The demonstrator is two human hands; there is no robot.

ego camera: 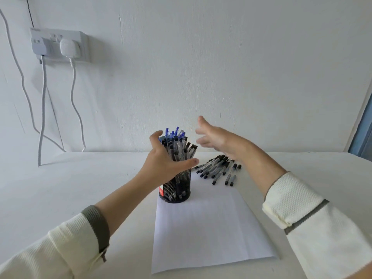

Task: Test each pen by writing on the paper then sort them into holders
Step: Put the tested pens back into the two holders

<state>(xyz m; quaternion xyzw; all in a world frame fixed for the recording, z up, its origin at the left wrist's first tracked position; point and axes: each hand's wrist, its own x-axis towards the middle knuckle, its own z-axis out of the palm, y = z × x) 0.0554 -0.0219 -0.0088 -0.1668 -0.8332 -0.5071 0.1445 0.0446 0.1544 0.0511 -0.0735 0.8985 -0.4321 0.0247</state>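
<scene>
Presently: pen stock and both hands at the paper's far end

- Plain white table (80,188): carries everything.
- White paper sheet (211,228): long axis runs away from the person.
- Black wire-mesh cylindrical holder (177,190): upright on the sheet's far left corner.
- Loose heap of clear black-capped pens (217,170): flat, just past the far right corner, axes slanting away rightward.
- Left hand (163,158): fingers and thumb curled round the upright bundle of black- and blue-capped pens (177,146) above the holder's rim.
- Right hand (215,137): blurred, fingers spread, empty; directly above the heap, the nearer hand, path apparently unobstructed.
</scene>
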